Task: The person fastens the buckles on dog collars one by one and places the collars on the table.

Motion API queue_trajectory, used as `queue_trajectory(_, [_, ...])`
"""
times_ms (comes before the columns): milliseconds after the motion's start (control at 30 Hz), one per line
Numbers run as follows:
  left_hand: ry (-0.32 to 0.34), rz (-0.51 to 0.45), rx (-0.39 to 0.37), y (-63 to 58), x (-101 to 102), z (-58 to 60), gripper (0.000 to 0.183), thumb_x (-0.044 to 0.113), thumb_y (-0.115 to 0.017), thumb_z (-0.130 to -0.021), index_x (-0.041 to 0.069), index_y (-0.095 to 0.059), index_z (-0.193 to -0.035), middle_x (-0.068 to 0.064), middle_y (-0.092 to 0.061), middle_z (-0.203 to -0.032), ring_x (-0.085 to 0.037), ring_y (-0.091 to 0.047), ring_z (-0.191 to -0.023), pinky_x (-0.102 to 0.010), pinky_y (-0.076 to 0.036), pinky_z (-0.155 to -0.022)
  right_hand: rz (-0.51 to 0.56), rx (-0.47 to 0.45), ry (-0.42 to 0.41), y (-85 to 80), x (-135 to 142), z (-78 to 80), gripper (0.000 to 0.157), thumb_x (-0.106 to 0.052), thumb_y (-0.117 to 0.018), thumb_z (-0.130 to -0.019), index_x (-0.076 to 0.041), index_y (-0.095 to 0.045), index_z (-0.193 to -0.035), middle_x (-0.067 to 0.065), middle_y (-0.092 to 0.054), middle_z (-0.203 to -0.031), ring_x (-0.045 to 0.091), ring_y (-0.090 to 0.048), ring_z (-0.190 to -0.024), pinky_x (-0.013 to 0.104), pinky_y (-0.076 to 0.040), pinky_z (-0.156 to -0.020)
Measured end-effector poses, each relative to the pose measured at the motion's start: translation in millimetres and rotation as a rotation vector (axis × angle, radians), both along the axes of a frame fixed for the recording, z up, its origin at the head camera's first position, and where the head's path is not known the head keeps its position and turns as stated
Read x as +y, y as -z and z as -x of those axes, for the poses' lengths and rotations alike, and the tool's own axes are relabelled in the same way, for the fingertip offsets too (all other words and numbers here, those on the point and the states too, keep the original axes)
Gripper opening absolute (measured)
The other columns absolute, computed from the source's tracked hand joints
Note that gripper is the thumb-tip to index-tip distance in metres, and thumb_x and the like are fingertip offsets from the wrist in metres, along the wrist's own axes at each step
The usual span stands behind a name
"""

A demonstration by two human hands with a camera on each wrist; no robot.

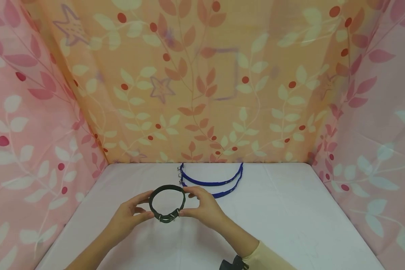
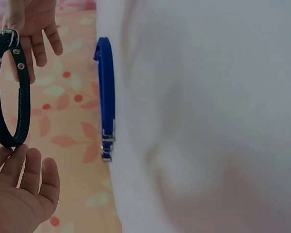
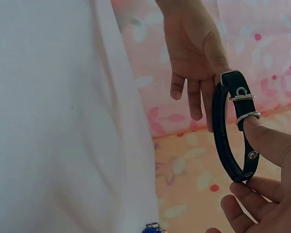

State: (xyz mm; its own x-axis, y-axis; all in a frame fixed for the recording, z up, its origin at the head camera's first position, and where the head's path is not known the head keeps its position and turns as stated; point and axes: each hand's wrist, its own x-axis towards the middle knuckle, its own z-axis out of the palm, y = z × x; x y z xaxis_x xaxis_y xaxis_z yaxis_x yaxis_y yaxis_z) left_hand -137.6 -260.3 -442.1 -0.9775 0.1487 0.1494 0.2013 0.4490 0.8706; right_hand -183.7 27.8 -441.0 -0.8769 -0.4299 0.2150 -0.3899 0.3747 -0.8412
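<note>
Above the white table, both hands hold a dark green collar (image 1: 167,187) buckled into a loop. My left hand (image 1: 129,215) pinches its left side between fingers and thumb. On the other side, my right hand (image 1: 204,208) pinches it, with the thumb close by the metal buckle. In the right wrist view, the collar (image 3: 220,138) shows its silver buckle, a metal loop and round eyelets along the strap. Behind the hands lie two blue collars, a farther one (image 1: 209,184) and a nearer one (image 1: 227,193) partly hidden by the right hand.
The blue collars lie at the far edge of the white table (image 1: 273,213), metal fittings at their left ends. Patterned cloth walls stand at the back (image 1: 195,123), left (image 1: 37,123) and right (image 1: 374,123). A black device (image 1: 234,263) sits by the right sleeve.
</note>
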Motion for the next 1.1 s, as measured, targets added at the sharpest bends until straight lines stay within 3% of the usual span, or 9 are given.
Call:
queue_trajectory(167, [-0.013, 0.03, -0.045, 8.2, -11, 6.1, 0.07, 0.028, -0.085, -0.084, 0.016, -0.056, -0.146, -0.012, -0.066, -0.132, -0.03, -0.067, -0.103, -0.028, -0.058, -0.082, -0.031, -0.011, -0.012, 9.7, -11, 5.6, 0.074, -0.035, -0.091, -0.078, -0.015, -0.06, -0.142, -0.002, -0.064, -0.137, 0.02, -0.06, -0.12, 0.046, -0.048, -0.101])
queue_trajectory(333, [0.013, 0.035, -0.08, 11.8, -21, 13.4, 0.071, 0.026, -0.085, -0.085, 0.014, -0.054, -0.148, -0.02, -0.063, -0.134, -0.024, -0.07, -0.094, -0.028, -0.058, -0.081, -0.022, -0.046, -0.011, 20.5, -21, 11.8, 0.074, -0.035, -0.09, -0.078, -0.015, -0.06, -0.142, 0.0, -0.063, -0.139, 0.021, -0.06, -0.121, 0.049, -0.05, -0.1])
queue_trajectory(500, [0.016, 0.066, -0.112, 18.0, -30, 20.9, 0.07, 0.028, -0.085, -0.085, 0.013, -0.055, -0.147, -0.025, -0.062, -0.135, -0.023, -0.071, -0.088, -0.027, -0.057, -0.081, -0.039, -0.051, 0.008, 29.4, -31, 17.9, 0.075, -0.035, -0.091, -0.077, -0.017, -0.06, -0.143, -0.001, -0.062, -0.14, 0.02, -0.061, -0.12, 0.04, -0.052, -0.096])
queue_trajectory(667, [0.007, 0.141, -0.12, 23.0, -38, 31.0, 0.07, 0.032, -0.085, -0.085, 0.012, -0.056, -0.146, -0.021, -0.064, -0.134, -0.025, -0.069, -0.096, -0.029, -0.056, -0.08, -0.081, -0.021, 0.031, 38.1, -44, 25.6, 0.075, -0.032, -0.092, -0.077, -0.016, -0.06, -0.143, 0.0, -0.063, -0.14, 0.021, -0.062, -0.118, 0.033, -0.054, -0.092])
queue_trajectory(900, [0.03, 0.21, -0.101, 34.2, -49, 44.7, 0.072, 0.035, -0.084, -0.085, 0.011, -0.056, -0.146, -0.015, -0.064, -0.137, -0.035, -0.06, -0.122, -0.028, -0.054, -0.083, -0.12, -0.002, 0.034, 52.1, -57, 37.3, 0.075, -0.026, -0.093, -0.076, -0.01, -0.06, -0.142, 0.004, -0.065, -0.138, 0.023, -0.064, -0.116, 0.033, -0.055, -0.092])
queue_trajectory(1100, [0.077, 0.229, -0.081, 44.0, -59, 54.9, 0.071, 0.032, -0.083, -0.087, 0.006, -0.055, -0.146, -0.018, -0.064, -0.137, -0.039, -0.058, -0.125, -0.027, -0.055, -0.083, -0.158, 0.005, 0.031, 64.2, -67, 47.0, 0.074, -0.027, -0.093, -0.076, -0.009, -0.061, -0.141, 0.004, -0.066, -0.137, 0.022, -0.065, -0.116, 0.034, -0.055, -0.095])
